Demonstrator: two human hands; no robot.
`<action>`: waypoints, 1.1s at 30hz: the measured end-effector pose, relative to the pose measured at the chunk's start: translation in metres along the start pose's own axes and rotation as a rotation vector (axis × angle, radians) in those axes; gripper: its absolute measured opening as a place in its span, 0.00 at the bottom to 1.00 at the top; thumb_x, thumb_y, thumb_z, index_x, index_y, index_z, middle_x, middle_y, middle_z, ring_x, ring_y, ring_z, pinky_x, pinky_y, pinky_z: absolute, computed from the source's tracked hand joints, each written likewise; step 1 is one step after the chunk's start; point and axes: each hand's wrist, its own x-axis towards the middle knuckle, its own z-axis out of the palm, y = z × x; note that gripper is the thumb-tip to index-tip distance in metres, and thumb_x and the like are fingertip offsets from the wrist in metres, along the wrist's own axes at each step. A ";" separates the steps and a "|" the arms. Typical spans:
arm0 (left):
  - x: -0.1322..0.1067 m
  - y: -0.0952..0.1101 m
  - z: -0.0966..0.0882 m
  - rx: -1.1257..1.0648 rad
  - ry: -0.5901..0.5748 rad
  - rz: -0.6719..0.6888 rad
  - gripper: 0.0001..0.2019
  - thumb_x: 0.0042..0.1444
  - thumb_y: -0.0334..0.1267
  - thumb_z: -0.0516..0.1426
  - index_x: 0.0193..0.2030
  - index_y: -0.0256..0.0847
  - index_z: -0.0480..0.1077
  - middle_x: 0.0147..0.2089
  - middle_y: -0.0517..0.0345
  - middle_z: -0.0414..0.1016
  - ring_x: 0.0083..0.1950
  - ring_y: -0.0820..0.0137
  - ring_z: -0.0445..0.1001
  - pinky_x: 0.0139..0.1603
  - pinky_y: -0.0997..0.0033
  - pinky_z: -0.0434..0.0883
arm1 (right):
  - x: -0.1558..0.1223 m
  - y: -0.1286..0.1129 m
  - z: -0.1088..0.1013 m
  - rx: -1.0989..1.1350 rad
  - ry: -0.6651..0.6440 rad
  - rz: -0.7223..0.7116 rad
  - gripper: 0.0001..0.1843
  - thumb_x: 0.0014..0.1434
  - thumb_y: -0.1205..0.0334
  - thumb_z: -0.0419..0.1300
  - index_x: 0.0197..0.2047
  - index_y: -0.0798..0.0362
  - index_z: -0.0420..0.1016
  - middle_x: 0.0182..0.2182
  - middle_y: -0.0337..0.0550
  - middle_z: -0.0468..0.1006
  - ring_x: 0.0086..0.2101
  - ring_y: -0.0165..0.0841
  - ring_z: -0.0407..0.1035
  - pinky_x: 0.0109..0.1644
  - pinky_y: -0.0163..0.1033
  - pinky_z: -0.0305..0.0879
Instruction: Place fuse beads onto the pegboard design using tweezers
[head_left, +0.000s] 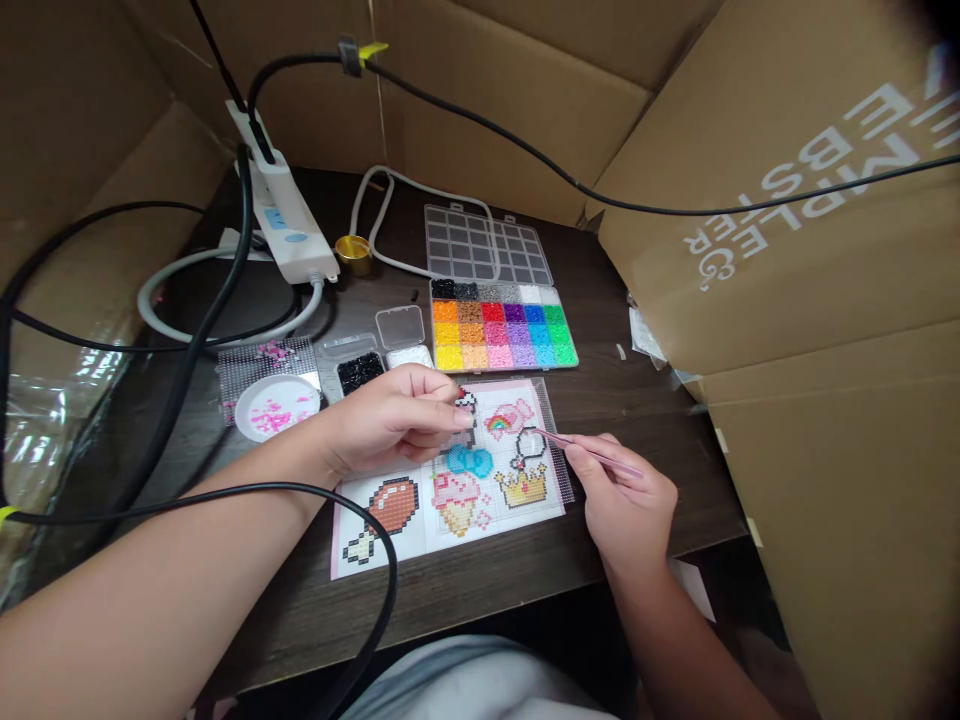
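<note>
My right hand [628, 495] grips a pair of pink tweezers [600, 457]. The tweezers' tips are over a ring of black beads above the crown design [523, 487]. My left hand [409, 418] hovers over the upper left of the pattern sheet [491, 528], thumb pressed against curled fingers; whatever is between them is hidden. Beneath both hands, a clear pegboard [559, 465] overlaps the sheet. Blue bow beads [469, 461] and a pink ice-cream design [455, 497] show in the middle. A brown drumstick picture [394, 505] is printed at the left.
Behind the sheet stands an open bead box [504, 325] with many colours. Small boxes of black beads [360, 373] and white beads [410, 356] are left of it. A white dish [247, 415] holds pink beads. A black cable [390, 560] loops across my left forearm; cardboard walls [825, 420] enclose the table.
</note>
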 end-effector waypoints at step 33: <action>-0.001 0.001 0.000 0.000 0.002 -0.020 0.29 0.51 0.34 0.67 0.19 0.40 0.46 0.15 0.70 0.47 0.17 0.83 0.48 0.17 0.81 0.48 | 0.002 0.002 -0.002 0.001 -0.063 0.010 0.07 0.58 0.64 0.68 0.39 0.44 0.87 0.33 0.41 0.85 0.30 0.31 0.76 0.32 0.35 0.71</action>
